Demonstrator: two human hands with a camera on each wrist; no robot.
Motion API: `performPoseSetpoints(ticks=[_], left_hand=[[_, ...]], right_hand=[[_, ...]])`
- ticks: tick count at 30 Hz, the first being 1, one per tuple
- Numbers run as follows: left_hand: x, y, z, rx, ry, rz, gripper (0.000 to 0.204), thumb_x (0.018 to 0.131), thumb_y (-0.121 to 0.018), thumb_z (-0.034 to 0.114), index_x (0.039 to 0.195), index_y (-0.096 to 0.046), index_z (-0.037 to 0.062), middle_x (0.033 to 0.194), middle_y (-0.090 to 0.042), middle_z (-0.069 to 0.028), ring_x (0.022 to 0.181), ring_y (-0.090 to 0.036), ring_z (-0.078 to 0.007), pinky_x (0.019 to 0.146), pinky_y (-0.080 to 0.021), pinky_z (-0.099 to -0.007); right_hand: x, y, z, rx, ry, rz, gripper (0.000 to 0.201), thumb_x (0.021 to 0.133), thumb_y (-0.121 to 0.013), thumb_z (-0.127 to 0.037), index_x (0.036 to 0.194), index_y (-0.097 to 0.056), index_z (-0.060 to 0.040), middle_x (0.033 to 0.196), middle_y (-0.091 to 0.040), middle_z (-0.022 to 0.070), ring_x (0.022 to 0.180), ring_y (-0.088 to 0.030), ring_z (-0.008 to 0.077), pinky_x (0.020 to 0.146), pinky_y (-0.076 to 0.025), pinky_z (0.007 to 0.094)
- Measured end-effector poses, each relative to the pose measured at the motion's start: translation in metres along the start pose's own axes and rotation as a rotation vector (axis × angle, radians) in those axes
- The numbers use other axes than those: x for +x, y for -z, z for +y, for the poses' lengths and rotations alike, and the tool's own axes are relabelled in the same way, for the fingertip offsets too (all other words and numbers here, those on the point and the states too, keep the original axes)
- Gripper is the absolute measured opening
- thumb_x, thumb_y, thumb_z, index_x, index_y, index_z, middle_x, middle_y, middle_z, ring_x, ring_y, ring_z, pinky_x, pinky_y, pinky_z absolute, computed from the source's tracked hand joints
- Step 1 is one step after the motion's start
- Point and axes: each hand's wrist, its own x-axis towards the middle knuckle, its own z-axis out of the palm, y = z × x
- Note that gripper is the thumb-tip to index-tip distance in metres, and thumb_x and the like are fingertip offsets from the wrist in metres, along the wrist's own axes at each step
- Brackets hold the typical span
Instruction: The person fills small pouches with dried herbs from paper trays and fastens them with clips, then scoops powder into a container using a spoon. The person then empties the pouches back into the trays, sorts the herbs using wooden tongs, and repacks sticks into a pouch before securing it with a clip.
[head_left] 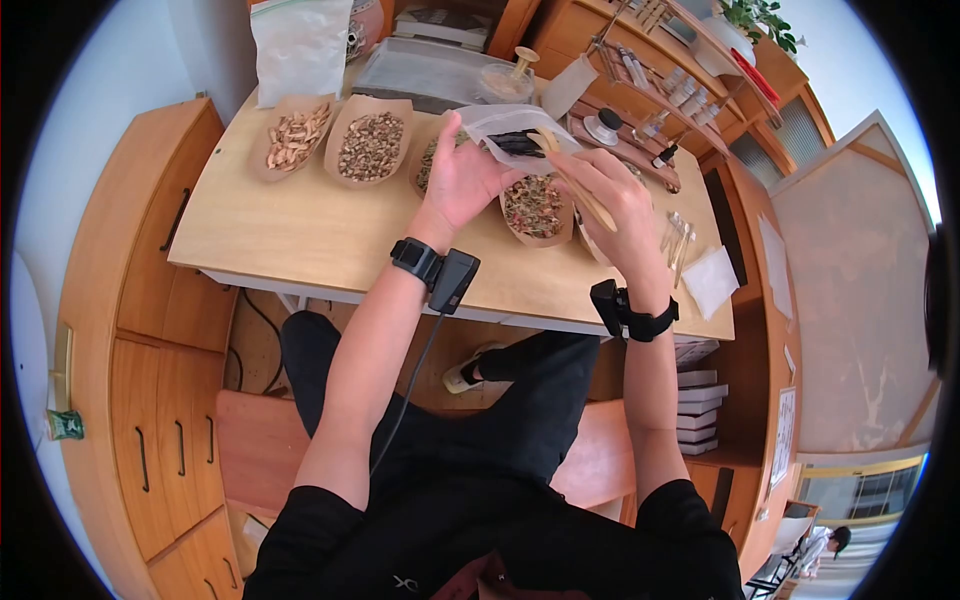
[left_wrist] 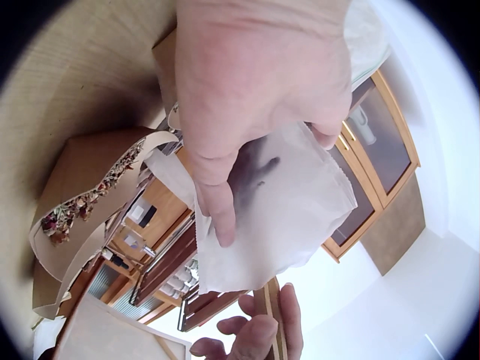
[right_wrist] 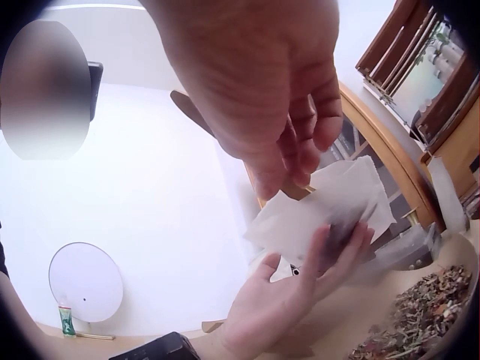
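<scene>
My left hand (head_left: 466,182) holds a thin white pouch (left_wrist: 292,217) over the table, its fingers and thumb against the pouch's sides. Dark, nearly black strips (head_left: 514,143) show at the pouch's mouth and faintly through its wall. My right hand (head_left: 618,198) grips a pair of wooden tongs (head_left: 592,204), whose tips reach into the pouch among the dark strips. Below the hands sits a brown paper tray of mixed dried flowers and herbs (head_left: 535,207). Another herb tray (head_left: 425,166) is partly hidden behind my left hand.
Left of the hands stand paper trays of chopped dried herbs (head_left: 370,148) and pale wood-like slices (head_left: 297,138). A clear plastic bag (head_left: 300,50) and a grey tray (head_left: 425,78) lie behind. At right are a wooden rack with vials (head_left: 680,90), slender clear tubes (head_left: 678,240) and a white pad (head_left: 711,283).
</scene>
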Motion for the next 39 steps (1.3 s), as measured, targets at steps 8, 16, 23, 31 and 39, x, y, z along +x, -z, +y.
performPoseSetpoints(ticks=[8,16,23,31,39], left_hand=[[0.002,0.010,0.002,-0.045,-0.017,-0.007,0.078,0.096,-0.044,0.058,0.146,-0.030,-0.0015,0.146,-0.042,-0.0198,0.134,-0.044,-0.0324,0.109,-0.042,-0.0444],[0.003,0.012,0.001,-0.095,-0.008,-0.028,0.077,0.096,-0.046,0.056,0.145,-0.030,-0.0005,0.144,-0.042,-0.0208,0.131,-0.046,-0.0341,0.107,-0.046,-0.0474],[0.002,0.008,0.001,-0.106,-0.013,-0.031,0.078,0.096,-0.048,0.056,0.145,-0.029,-0.0007,0.144,-0.041,-0.0216,0.132,-0.045,-0.0350,0.106,-0.046,-0.0478],[0.003,0.014,0.001,-0.116,-0.006,-0.040,0.080,0.095,-0.048,0.057,0.146,-0.027,-0.0014,0.146,-0.039,-0.0224,0.133,-0.044,-0.0360,0.107,-0.044,-0.0497],[0.002,0.011,0.000,-0.091,-0.016,-0.019,0.079,0.095,-0.047,0.057,0.146,-0.028,-0.0014,0.145,-0.041,-0.0222,0.132,-0.044,-0.0359,0.107,-0.045,-0.0492]], right_hand=[[-0.032,0.021,0.014,0.118,-0.091,0.109,0.024,0.082,-0.071,-0.004,0.106,-0.069,-0.0023,0.090,-0.066,0.0119,0.076,-0.064,0.0236,0.066,-0.050,0.0313],[-0.094,0.014,0.095,0.107,-0.575,0.144,0.021,0.087,-0.072,-0.018,0.097,-0.073,-0.0005,0.079,-0.071,0.0105,0.066,-0.064,0.0155,0.057,-0.049,0.0295],[-0.093,0.004,0.083,-0.027,-0.774,-0.025,0.028,0.085,-0.072,-0.026,0.094,-0.073,0.0011,0.071,-0.070,0.0147,0.064,-0.068,0.0222,0.059,-0.050,0.0320],[-0.101,-0.002,0.089,0.035,-0.714,0.046,0.025,0.086,-0.071,-0.022,0.094,-0.073,0.0020,0.074,-0.070,0.0167,0.067,-0.069,0.0232,0.062,-0.051,0.0323],[-0.084,0.037,0.055,0.080,-0.551,0.179,0.016,0.087,-0.069,-0.011,0.097,-0.071,0.0019,0.080,-0.068,0.0154,0.070,-0.065,0.0206,0.062,-0.048,0.0308]])
